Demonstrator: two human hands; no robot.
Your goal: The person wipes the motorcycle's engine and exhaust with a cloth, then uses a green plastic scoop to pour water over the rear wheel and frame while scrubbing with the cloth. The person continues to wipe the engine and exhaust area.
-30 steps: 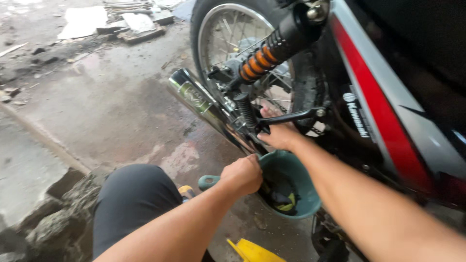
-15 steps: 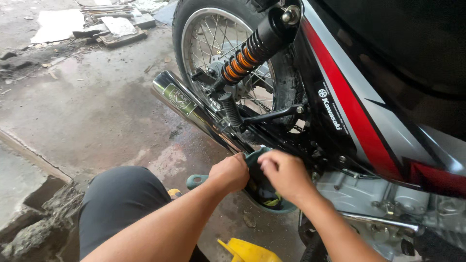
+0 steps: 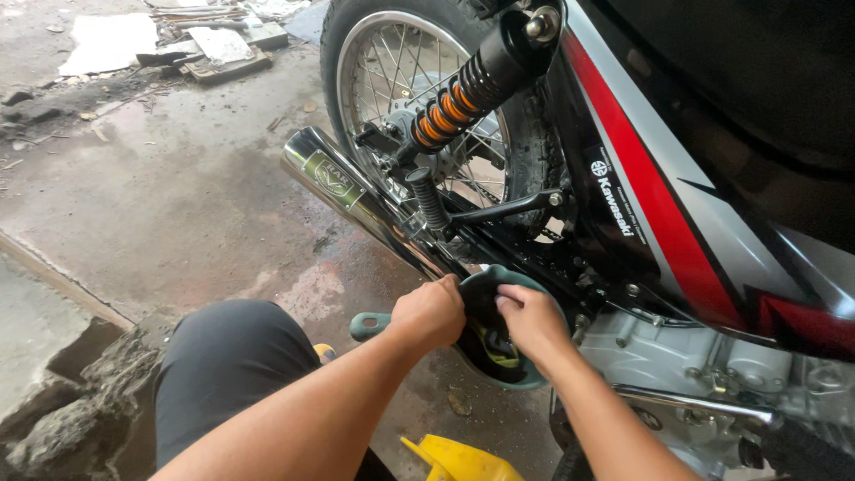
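A teal plastic scoop bowl (image 3: 527, 378) with a short handle (image 3: 367, 326) is tilted beside a motorcycle, under its chrome exhaust pipe (image 3: 356, 198). My left hand (image 3: 432, 312) grips the bowl's near rim. My right hand (image 3: 533, 322) rests on the far rim with its fingers dipping inside, where a dark rag with a yellow-green piece (image 3: 499, 352) lies. What the right fingers hold, if anything, is hidden.
The motorcycle's spoked rear wheel (image 3: 401, 80), orange-and-black shock absorber (image 3: 463, 89), foot peg (image 3: 426, 198) and engine case (image 3: 712, 365) crowd the right. My knee in dark trousers (image 3: 223, 365) is lower left. A yellow object (image 3: 459, 459) lies below. Broken concrete (image 3: 71, 410) and rubble (image 3: 205, 44) lie around.
My right hand came down from the foot-peg bracket to the bowl and now reaches inside it. My left hand kept its grip on the rim. The camera shifted right.
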